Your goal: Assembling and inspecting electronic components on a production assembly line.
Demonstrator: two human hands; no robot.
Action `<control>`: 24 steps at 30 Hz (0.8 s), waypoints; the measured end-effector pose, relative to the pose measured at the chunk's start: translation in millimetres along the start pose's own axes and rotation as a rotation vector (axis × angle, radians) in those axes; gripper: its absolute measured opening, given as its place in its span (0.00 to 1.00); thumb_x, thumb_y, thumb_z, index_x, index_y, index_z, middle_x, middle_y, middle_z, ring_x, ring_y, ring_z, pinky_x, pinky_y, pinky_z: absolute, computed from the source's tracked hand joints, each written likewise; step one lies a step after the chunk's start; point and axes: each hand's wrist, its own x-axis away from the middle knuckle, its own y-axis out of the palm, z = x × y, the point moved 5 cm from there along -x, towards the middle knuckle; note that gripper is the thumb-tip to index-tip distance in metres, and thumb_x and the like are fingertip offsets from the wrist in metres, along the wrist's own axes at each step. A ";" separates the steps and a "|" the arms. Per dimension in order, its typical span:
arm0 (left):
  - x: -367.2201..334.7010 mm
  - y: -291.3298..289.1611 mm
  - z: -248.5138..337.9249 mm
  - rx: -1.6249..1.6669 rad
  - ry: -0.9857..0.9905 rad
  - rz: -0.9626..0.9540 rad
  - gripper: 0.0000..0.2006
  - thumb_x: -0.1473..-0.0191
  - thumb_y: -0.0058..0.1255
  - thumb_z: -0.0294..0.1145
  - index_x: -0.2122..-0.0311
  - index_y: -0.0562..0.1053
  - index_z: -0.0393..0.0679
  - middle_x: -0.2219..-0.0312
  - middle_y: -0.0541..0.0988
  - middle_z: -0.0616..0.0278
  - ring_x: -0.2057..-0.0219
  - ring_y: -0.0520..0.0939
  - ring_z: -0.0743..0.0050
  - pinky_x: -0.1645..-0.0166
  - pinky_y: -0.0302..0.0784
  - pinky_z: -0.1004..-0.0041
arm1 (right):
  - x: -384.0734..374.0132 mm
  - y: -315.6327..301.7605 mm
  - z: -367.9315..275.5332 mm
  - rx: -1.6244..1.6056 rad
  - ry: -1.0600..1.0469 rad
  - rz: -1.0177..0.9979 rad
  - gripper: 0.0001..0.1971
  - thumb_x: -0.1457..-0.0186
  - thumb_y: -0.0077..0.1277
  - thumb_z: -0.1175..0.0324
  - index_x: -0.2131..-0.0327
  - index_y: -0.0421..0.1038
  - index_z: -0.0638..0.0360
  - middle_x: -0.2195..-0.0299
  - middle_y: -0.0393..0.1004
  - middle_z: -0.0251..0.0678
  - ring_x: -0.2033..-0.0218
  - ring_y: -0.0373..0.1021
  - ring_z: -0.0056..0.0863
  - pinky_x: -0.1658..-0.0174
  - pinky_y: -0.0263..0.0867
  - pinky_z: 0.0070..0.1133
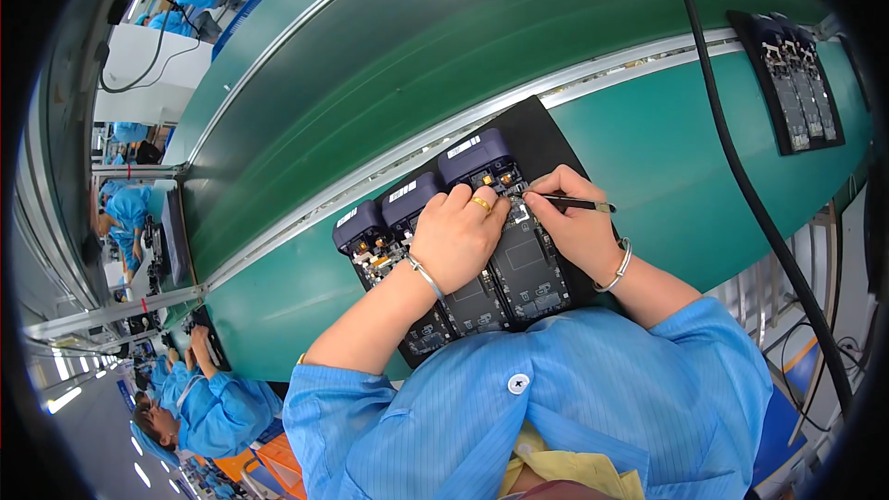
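Three dark circuit boards, each with a dark purple block at its far end, lie side by side on a black tray. Over the rightmost circuit board (530, 268), my left hand (456, 239) bends its fingers down beside the purple block (475, 156); what its fingertips press or pinch is hidden. My right hand (579, 233) grips slim black tweezers (579, 203), their tip at small parts just below that block. The middle purple block (410, 196) and left purple block (357, 225) stand beyond my left hand and forearm, which partly cover their boards.
The black tray (546, 125) lies on a green bench beside a green conveyor belt (370, 83). Another tray of boards (798, 83) sits at the far right. A thick black cable (732, 148) hangs across the right side. A co-worker in blue (208, 407) sits to the left.
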 end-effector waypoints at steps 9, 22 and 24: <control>2.3 -5.7 -0.9 -0.089 0.022 0.122 0.13 0.58 0.60 0.33 0.63 0.79 0.53 0.59 0.74 0.72 0.62 0.70 0.71 0.51 0.61 0.62 | -2.6 1.2 5.1 0.017 0.033 -0.024 0.05 0.47 0.56 0.79 0.72 0.69 0.64 0.72 0.76 0.32 0.70 0.70 0.15 0.65 0.67 0.16; -2.9 2.1 -16.0 -0.078 0.135 0.204 0.08 0.56 0.58 0.38 0.66 0.79 0.59 0.49 0.70 0.76 0.47 0.66 0.62 0.39 0.50 0.44 | -5.6 -2.1 0.4 0.044 -0.044 -0.068 0.05 0.47 0.54 0.80 0.73 0.69 0.64 0.72 0.74 0.32 0.71 0.69 0.16 0.67 0.65 0.16; -4.6 1.9 -17.5 -0.072 0.168 0.188 0.08 0.57 0.58 0.39 0.67 0.79 0.60 0.50 0.70 0.76 0.47 0.66 0.62 0.38 0.49 0.44 | -4.0 -3.7 2.3 -0.038 -0.009 -0.043 0.05 0.47 0.54 0.80 0.72 0.68 0.64 0.72 0.74 0.32 0.71 0.69 0.15 0.67 0.65 0.16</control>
